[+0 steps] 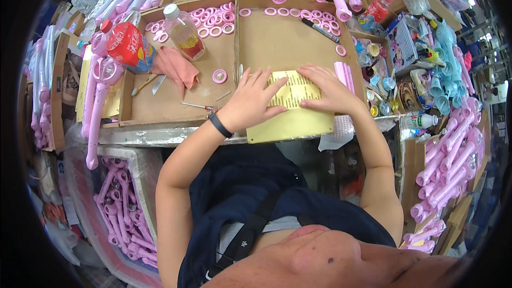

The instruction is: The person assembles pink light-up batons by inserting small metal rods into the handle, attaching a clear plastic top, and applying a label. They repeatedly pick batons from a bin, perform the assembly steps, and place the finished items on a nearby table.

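Observation:
A yellow sheet (290, 126) with rows of small dark print lies at the front of the cardboard tray, its lower end reaching past the tray's near edge. Flat on the sheet's left side rests my left hand (249, 101), fingers spread. My right hand (332, 93) lies over the right side, its fingers stretched out toward the top edge. Neither hand grips anything. Just beyond my right hand stand pink strips (345, 76). A screwdriver (200, 106) with a thin shaft lies beside my left wrist.
Pink rings (213, 18) line the tray's far side, near a black marker (320, 30). At the left are a clear bottle (184, 32), a red-labelled bottle (130, 48) and a pink cloth (175, 68). Pink plastic handles (125, 208) fill a bin at lower left; more (448, 160) are heaped right.

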The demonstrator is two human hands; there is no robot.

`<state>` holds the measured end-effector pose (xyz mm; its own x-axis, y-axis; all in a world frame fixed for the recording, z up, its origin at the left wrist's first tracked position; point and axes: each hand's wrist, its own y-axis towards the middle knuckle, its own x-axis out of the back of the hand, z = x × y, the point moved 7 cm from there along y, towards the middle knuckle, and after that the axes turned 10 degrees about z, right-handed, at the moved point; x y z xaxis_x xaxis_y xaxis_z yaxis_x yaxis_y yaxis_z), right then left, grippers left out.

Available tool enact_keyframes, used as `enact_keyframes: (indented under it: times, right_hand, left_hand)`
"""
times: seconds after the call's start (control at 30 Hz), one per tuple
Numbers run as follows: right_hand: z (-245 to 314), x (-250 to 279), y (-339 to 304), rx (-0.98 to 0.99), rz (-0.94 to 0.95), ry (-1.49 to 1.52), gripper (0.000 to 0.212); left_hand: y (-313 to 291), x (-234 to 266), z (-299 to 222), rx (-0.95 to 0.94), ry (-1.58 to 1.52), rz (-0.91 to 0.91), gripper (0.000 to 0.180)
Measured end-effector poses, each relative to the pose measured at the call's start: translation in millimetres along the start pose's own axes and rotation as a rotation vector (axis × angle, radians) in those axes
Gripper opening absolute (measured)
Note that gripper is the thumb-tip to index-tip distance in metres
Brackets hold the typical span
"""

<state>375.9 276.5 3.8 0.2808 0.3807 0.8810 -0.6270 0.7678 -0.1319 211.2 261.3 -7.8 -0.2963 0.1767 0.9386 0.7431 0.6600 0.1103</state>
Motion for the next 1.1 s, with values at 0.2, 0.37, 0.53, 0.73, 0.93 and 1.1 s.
enact_keyframes:
  times: [0.2, 0.37, 0.53, 0.73, 0.93, 1.1]
  right_hand:
    - [-35.8, -7.6, 32.8, -0.031, 0.022, 0.000, 0.058]
    - [-57.4, -11.0, 45.1, -0.065, -0.062, 0.026, 0.040]
    - [-70.3, -13.7, 51.5, -0.101, -0.076, 0.037, 0.031]
    - [-70.3, -10.5, 52.8, -0.076, -0.182, -0.005, 0.027]
    - [-70.4, -2.9, 54.8, -0.014, -0.266, -0.021, 0.021]
    - [-67.7, 2.1, 54.6, 0.007, -0.283, -0.002, 0.018]
  left_hand:
    - [34.8, -18.2, 40.8, 0.062, 0.033, 0.091, 0.065]
    - [47.3, -18.1, 44.6, 0.044, 0.268, -0.156, 0.054]
    - [57.0, -24.6, 54.9, 0.135, -0.008, 0.026, 0.042]
    - [75.0, -15.0, 72.3, 0.259, -0.180, 0.019, 0.020]
    - [75.3, -14.0, 77.0, 0.311, -0.239, -0.061, 0.018]
    - [73.0, -9.7, 75.5, 0.331, -0.258, -0.081, 0.016]
